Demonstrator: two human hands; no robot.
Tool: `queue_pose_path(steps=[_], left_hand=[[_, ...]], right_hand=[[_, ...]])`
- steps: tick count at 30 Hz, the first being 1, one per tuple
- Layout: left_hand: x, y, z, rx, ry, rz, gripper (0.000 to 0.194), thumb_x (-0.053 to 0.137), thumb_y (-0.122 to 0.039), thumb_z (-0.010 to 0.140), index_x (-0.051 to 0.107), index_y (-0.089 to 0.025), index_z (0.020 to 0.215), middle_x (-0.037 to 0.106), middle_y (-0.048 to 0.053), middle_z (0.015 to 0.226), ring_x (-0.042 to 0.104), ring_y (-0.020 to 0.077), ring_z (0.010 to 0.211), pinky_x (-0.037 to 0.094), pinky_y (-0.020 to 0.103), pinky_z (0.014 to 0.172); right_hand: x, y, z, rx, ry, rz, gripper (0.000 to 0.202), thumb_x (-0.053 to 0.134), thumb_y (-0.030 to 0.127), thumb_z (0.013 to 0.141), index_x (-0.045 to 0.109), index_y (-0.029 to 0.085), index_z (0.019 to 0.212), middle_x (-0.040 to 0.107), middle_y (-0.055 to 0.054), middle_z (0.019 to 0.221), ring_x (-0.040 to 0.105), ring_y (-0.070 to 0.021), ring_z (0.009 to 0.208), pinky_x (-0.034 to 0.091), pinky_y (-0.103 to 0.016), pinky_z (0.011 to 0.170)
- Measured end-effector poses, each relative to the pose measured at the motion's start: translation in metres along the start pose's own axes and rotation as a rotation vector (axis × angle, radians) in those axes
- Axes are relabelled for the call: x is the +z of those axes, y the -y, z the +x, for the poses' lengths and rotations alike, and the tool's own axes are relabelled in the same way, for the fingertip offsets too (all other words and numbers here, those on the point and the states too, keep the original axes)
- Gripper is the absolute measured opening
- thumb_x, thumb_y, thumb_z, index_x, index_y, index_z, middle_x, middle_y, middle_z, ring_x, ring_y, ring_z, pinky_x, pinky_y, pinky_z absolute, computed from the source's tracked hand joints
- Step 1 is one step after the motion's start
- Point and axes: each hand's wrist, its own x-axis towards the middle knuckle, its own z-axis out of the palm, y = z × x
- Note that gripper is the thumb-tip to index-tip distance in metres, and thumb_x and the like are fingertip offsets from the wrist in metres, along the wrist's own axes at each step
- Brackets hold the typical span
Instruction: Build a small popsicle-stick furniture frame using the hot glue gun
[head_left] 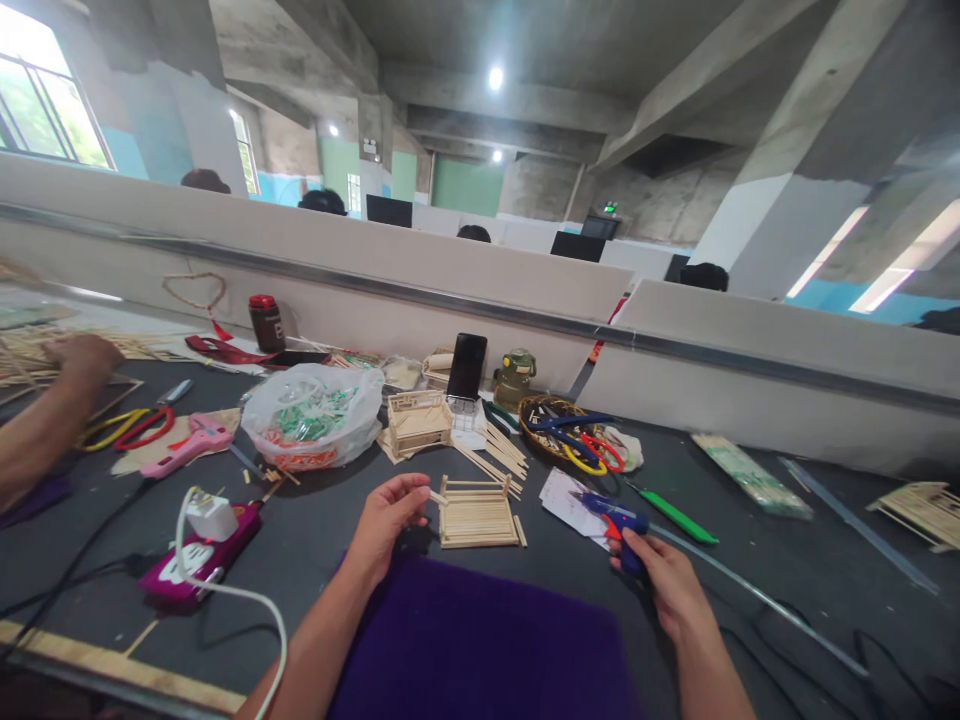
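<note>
Between the thumb and fingers of my left hand (394, 515) is a short wooden stick (438, 497), at the left edge of a small wooden stick panel (478, 518). The panel lies flat on the dark table, with low posts at its far corners and a loose stick piece (520, 531) by its right side. My right hand (656, 572) is wrapped round the handle of a blue hot glue gun (616, 515), its nozzle over a white card (574, 507). A purple cloth (480, 640) lies in front of me.
Behind the panel stand a stick-built model (418, 422), loose sticks (502, 452) and a phone (467, 366). A basket (555, 408) holds scissors. Left are a plastic bag (311, 415), a pink glue gun (191, 445), a power strip (202, 560) and another person's hand (82, 355).
</note>
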Motion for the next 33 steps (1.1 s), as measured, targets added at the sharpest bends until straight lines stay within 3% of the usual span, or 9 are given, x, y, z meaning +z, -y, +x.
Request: queue_pose_path(steps=[4,6,9,12,15,17,22,33], left_hand=[[0.006,-0.004,-0.003,0.102,-0.024,0.075,0.02,0.08,-0.02,0.057,0.069,-0.013,0.072,0.064,0.0,0.062,0.053,0.0076,0.047,0.044,0.017,0.047],[0.009,-0.006,-0.005,0.136,-0.018,0.135,0.018,0.079,-0.017,0.058,0.07,-0.014,0.073,0.065,0.0,0.065,0.052,0.007,0.048,0.043,0.016,0.048],[0.011,-0.007,-0.009,0.178,0.021,0.248,0.014,0.076,-0.015,0.061,0.073,-0.016,0.074,0.067,0.0,0.069,0.053,0.0075,0.053,0.042,0.015,0.05],[0.013,-0.006,-0.013,0.241,0.063,0.335,0.014,0.075,-0.014,0.062,0.074,-0.017,0.075,0.066,0.001,0.071,0.054,0.0101,0.061,0.042,0.016,0.053],[0.013,-0.004,-0.015,0.294,0.118,0.41,0.012,0.075,-0.014,0.063,0.074,-0.019,0.075,0.064,0.001,0.071,0.055,0.0117,0.066,0.042,0.016,0.059],[0.013,-0.001,-0.016,0.33,0.166,0.48,0.007,0.073,-0.016,0.066,0.073,-0.019,0.072,0.064,0.001,0.071,0.054,0.0119,0.067,0.042,0.016,0.061],[0.009,0.004,-0.014,0.368,0.225,0.586,0.005,0.071,-0.022,0.07,0.072,-0.019,0.074,0.065,0.003,0.075,0.055,0.0137,0.069,0.042,0.019,0.062],[-0.005,0.009,-0.006,0.447,0.301,0.751,0.012,0.064,-0.027,0.078,0.072,-0.018,0.079,0.07,0.003,0.08,0.061,0.0162,0.075,0.044,0.024,0.07]], right_hand=[[0.001,0.002,-0.005,-0.247,-0.194,-0.676,0.04,0.058,0.051,0.067,0.069,0.014,0.076,0.068,-0.016,0.075,0.063,-0.0325,0.079,0.047,-0.044,0.072],[0.014,0.013,-0.018,-0.414,-0.295,-0.809,0.044,0.051,0.047,0.074,0.069,0.01,0.092,0.066,-0.021,0.091,0.059,-0.0342,0.091,0.043,-0.045,0.081],[0.055,0.042,-0.05,-0.519,-0.104,-0.615,0.044,0.041,0.046,0.083,0.066,0.015,0.102,0.066,-0.015,0.102,0.06,-0.0256,0.087,0.045,-0.037,0.08],[0.109,0.07,-0.084,-0.599,0.139,-0.41,0.034,0.042,0.04,0.088,0.067,0.02,0.097,0.068,-0.007,0.1,0.06,-0.0212,0.092,0.045,-0.031,0.083],[0.153,0.078,-0.103,-0.754,0.275,-0.34,0.024,0.047,0.03,0.088,0.069,0.024,0.093,0.069,-0.003,0.095,0.059,-0.0186,0.093,0.042,-0.031,0.087],[0.17,0.072,-0.108,-0.792,0.322,-0.322,0.021,0.05,0.027,0.088,0.07,0.024,0.091,0.07,-0.003,0.091,0.06,-0.0186,0.09,0.042,-0.031,0.085],[0.18,0.056,-0.107,-0.866,0.395,-0.339,0.019,0.055,0.021,0.086,0.07,0.027,0.097,0.071,-0.001,0.094,0.06,-0.0183,0.091,0.041,-0.031,0.085],[0.185,0.046,-0.105,-0.859,0.42,-0.284,0.015,0.059,0.017,0.084,0.07,0.025,0.091,0.07,-0.001,0.087,0.059,-0.0184,0.086,0.042,-0.03,0.08]])
